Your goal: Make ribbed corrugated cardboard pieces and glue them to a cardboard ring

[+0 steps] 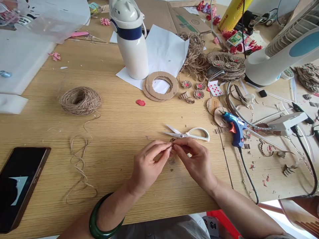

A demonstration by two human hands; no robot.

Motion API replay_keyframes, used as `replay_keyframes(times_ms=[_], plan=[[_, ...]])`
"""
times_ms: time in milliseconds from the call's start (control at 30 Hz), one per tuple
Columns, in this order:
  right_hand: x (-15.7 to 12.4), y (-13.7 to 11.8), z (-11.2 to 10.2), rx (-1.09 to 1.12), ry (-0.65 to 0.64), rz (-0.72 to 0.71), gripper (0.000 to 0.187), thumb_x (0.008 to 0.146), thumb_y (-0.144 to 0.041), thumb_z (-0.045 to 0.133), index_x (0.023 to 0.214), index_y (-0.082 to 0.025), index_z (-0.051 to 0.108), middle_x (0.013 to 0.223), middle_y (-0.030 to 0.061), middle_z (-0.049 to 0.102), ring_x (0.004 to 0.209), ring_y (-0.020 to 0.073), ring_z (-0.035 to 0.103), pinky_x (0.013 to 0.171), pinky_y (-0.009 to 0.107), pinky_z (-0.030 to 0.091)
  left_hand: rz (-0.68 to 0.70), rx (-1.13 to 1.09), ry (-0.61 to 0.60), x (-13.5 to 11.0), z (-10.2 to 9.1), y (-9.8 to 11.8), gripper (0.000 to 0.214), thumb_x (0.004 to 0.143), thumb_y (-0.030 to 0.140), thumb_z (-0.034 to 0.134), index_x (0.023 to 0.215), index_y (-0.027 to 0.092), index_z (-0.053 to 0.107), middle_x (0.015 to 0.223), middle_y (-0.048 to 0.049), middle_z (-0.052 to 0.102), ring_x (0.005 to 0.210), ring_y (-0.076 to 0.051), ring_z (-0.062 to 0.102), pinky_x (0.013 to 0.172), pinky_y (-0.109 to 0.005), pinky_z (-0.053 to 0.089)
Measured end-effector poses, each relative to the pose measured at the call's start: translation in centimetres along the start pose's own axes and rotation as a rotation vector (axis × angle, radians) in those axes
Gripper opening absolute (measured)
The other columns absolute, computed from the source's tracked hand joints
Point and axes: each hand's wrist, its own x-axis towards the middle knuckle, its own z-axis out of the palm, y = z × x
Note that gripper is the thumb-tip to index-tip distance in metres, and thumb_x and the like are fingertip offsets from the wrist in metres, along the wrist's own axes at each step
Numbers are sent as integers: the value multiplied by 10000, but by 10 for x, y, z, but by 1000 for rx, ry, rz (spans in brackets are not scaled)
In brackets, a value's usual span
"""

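My left hand (147, 164) and my right hand (195, 162) meet over the wooden table (119, 119), fingertips pinched together on a tiny brown cardboard piece (172, 140). The left wrist wears a green bangle (99, 222). White-handled scissors (189, 133) lie open just beyond my fingers. A blue glue gun (234, 127) rests to the right of the scissors, its cord trailing toward the table edge.
A twine ball (80, 100) with loose string sits left; a phone (20, 186) lies at the near left edge. Behind are a white bottle (131, 39), cardboard rings (160, 86), small cardboard rosettes (196, 90), a fan (281, 49) and scraps on the right.
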Motion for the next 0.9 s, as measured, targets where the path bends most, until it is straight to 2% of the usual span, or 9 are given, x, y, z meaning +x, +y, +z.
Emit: replay_keyframes(times_ms=[133, 333, 433, 533, 733, 900], plan=[[0, -3, 3, 64, 5, -13, 17, 894, -214, 661, 878, -210, 655, 841, 26, 730, 743, 144, 714, 674, 257, 618, -30, 4, -5, 0, 1, 1, 137, 878, 117, 637, 907, 200, 742, 887, -35, 766, 807, -144, 718, 768, -219, 561], [2, -6, 3, 41, 29, -8, 38, 896, -231, 659, 886, -207, 632, 832, 23, 717, 741, 136, 717, 690, 254, 629, -322, -212, -21, -3, 3, -2, 77, 877, 234, 669, 907, 185, 720, 868, -30, 766, 739, -162, 739, 714, -234, 591], [1, -5, 3, 33, 22, -15, 31, 901, -235, 654, 917, -210, 646, 867, 31, 734, 771, 146, 733, 711, 263, 638, -374, -284, -18, -4, 4, -3, 91, 872, 262, 678, 886, 182, 720, 852, -28, 772, 725, -163, 745, 699, -224, 595], [1, -3, 3, -1, 21, -23, 53, 902, -220, 650, 951, -215, 669, 906, 37, 753, 792, 156, 745, 737, 276, 643, -320, -227, -33, -4, 3, -3, 87, 887, 244, 663, 894, 186, 727, 855, -21, 775, 730, -147, 742, 696, -200, 584], [1, -1, 3, -136, 40, -122, 108, 893, -168, 655, 970, -219, 711, 928, 35, 769, 826, 163, 739, 782, 297, 627, -112, -33, -5, -5, 3, -3, 107, 893, 163, 643, 936, 178, 740, 915, -33, 773, 811, -141, 724, 768, -214, 573], [0, 1, 3, -175, 48, -170, 131, 899, -155, 650, 984, -228, 717, 966, 38, 776, 860, 173, 738, 801, 313, 614, -55, 5, 13, -5, 3, -2, 119, 882, 126, 651, 936, 167, 749, 921, -43, 780, 823, -138, 731, 789, -212, 573]])
